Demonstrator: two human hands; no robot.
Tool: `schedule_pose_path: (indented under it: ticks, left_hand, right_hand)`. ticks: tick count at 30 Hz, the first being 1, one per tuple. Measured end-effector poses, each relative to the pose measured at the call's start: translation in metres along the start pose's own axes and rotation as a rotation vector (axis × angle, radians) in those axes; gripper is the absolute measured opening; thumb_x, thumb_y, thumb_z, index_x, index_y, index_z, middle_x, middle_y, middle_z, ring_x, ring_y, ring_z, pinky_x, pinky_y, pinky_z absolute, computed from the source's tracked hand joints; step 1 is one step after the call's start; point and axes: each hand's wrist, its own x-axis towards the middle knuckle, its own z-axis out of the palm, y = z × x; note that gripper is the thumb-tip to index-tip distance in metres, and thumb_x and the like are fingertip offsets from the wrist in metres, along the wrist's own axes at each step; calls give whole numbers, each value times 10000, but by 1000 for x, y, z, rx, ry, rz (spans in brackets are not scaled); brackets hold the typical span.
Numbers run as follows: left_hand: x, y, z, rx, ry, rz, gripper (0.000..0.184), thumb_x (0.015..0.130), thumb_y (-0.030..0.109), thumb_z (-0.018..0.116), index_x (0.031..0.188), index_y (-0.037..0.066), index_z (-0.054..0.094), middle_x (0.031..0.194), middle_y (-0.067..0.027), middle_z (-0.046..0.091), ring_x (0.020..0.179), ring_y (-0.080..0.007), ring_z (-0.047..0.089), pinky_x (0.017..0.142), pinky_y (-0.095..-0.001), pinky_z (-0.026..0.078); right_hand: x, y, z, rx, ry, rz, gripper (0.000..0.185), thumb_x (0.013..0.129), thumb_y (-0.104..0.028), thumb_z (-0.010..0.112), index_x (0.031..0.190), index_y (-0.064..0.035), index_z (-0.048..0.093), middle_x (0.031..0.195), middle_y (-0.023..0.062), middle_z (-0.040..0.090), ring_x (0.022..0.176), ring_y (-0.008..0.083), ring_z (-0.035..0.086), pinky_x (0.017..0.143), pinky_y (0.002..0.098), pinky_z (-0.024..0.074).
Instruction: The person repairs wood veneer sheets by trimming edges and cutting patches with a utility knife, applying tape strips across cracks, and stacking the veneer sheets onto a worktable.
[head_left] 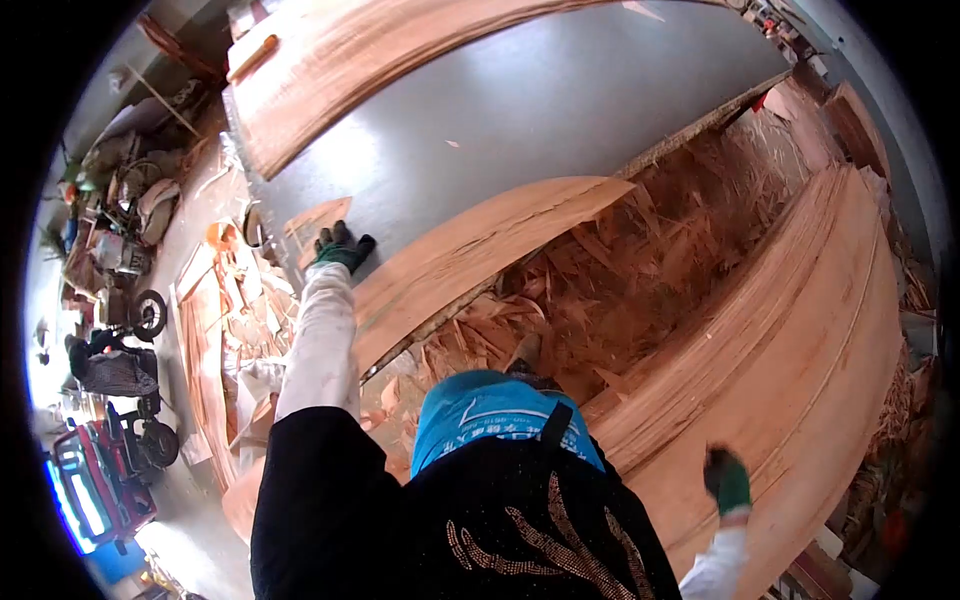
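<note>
My left hand (340, 248), in a green glove with dark fingers, lies with fingers spread at the near left of the grey tabletop (450, 130). Its fingertips reach a small torn piece of wood veneer (316, 218). Just right of that hand, a long curved veneer sheet (480, 240) lies along the near edge of the table, with a dark crack running through it. My right hand (727, 482), gloved alike, is over the big stack of veneer sheets (790, 370) at lower right. Its fingers are dark and blurred, so their grip is unclear.
Another veneer stack (380, 65) covers the table's far side, with a wooden-handled tool (253, 58) on it. Broken veneer scraps (640, 260) fill the floor between table and right stack. More scraps (245, 290) lie at left. Motorcycles (135, 310) and a red vehicle (95, 480) stand farther left.
</note>
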Motion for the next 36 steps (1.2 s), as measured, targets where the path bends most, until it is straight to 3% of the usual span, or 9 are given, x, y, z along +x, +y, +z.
schedule_pose_path:
  ticks: [2, 6, 11, 15, 16, 19, 22, 28, 36]
  left_hand:
    - [2, -9, 6, -37, 41, 80, 914, 767, 670, 523, 1415, 63, 305, 1452, -229, 306, 1365, -402, 235, 1122, -444, 208]
    - [-11, -29, -1, -221, 17, 105, 937, 729, 613, 648, 1427, 84, 316, 1438, -169, 366, 1361, -370, 269, 1123, -399, 239]
    - [32, -70, 51, -21, 105, 198, 875, 748, 528, 677, 1405, 48, 353, 1381, -165, 439, 1353, -329, 300, 1107, -386, 271]
    - [-18, -38, 12, -351, 123, 140, 834, 732, 418, 741, 1394, 64, 378, 1387, -163, 432, 1349, -317, 316, 1098, -378, 290]
    - [-20, -36, 20, -278, 240, 154, 685, 772, 351, 704, 1352, 96, 443, 1361, -155, 470, 1301, -304, 396, 1047, -379, 369]
    - [-26, -30, 15, -363, 185, 70, 841, 669, 287, 778, 1382, 87, 378, 1279, -157, 507, 1274, -359, 394, 1056, -418, 346]
    - [-20, -29, 24, -317, -54, -26, 904, 690, 400, 775, 1402, 33, 355, 1398, -198, 412, 1360, -340, 292, 1103, -410, 284]
    - [-62, 93, 14, -368, 39, -335, 874, 709, 401, 752, 1400, 38, 361, 1404, -195, 407, 1352, -339, 307, 1095, -411, 297]
    - [-120, 259, -20, -452, 76, -727, 834, 734, 403, 722, 1399, 44, 368, 1413, -191, 400, 1342, -337, 326, 1083, -411, 315]
  right_hand:
    - [77, -98, -97, 119, 289, -429, 282, 871, -115, 520, 1137, -83, 608, 1005, 204, 636, 872, 393, 614, 724, 461, 510]
    - [147, -276, -264, -214, 84, -939, 474, 823, -32, 520, 1293, -89, 510, 877, 174, 628, 738, 318, 611, 635, 417, 499]
    - [191, -337, -347, -481, 40, -1384, 457, 828, -28, 526, 1282, -83, 518, 874, 160, 627, 728, 295, 605, 625, 399, 496]
    - [244, -342, -390, -563, 4, -1490, 445, 831, -25, 531, 1273, -78, 524, 871, 148, 626, 719, 276, 600, 617, 384, 494]
    - [260, -340, -401, -581, 0, -1497, 441, 832, -24, 533, 1271, -77, 525, 870, 145, 626, 717, 271, 598, 615, 381, 494]
    - [300, -342, -430, -605, 0, -1493, 432, 835, -22, 536, 1264, -73, 530, 868, 137, 626, 711, 257, 595, 609, 370, 492]
    - [336, -337, -460, -591, 31, -1457, 422, 838, -19, 540, 1257, -70, 534, 866, 128, 625, 704, 243, 591, 603, 359, 491]
    - [425, -314, -515, -573, 93, -1391, 403, 844, -14, 548, 1244, -62, 543, 862, 111, 625, 691, 215, 583, 591, 337, 488]
    - [558, -287, -587, -671, 111, -1641, 377, 851, -8, 558, 1226, -52, 555, 856, 88, 624, 674, 178, 573, 575, 308, 484]
